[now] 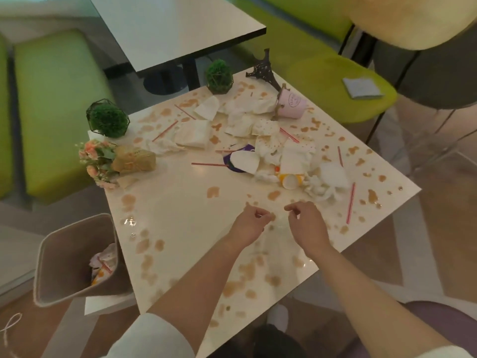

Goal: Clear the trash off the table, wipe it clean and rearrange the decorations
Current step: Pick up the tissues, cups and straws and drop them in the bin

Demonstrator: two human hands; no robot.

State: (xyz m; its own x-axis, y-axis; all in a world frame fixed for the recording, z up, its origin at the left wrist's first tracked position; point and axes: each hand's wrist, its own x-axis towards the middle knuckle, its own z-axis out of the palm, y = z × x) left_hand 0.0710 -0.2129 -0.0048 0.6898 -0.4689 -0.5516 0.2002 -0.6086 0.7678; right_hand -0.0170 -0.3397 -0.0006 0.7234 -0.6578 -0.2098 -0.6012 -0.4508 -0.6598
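From my feed I count two green ball plants in wire frames, one at the far edge point(219, 76) and one at the left corner point(108, 119). One toppled flower bouquet point(99, 161), one tower figurine point(264, 69) and one pink pot on its side point(293, 103). I make out seven red straws, for instance one mid-table point(209, 164) and one near the right edge point(350, 204); more may hide under the paper. Two paper cups: a purple one point(241, 162) and a yellow one point(290, 180). The crumpled napkins point(192, 134) overlap too much to count. One bin point(74, 257), two tables, two hands.
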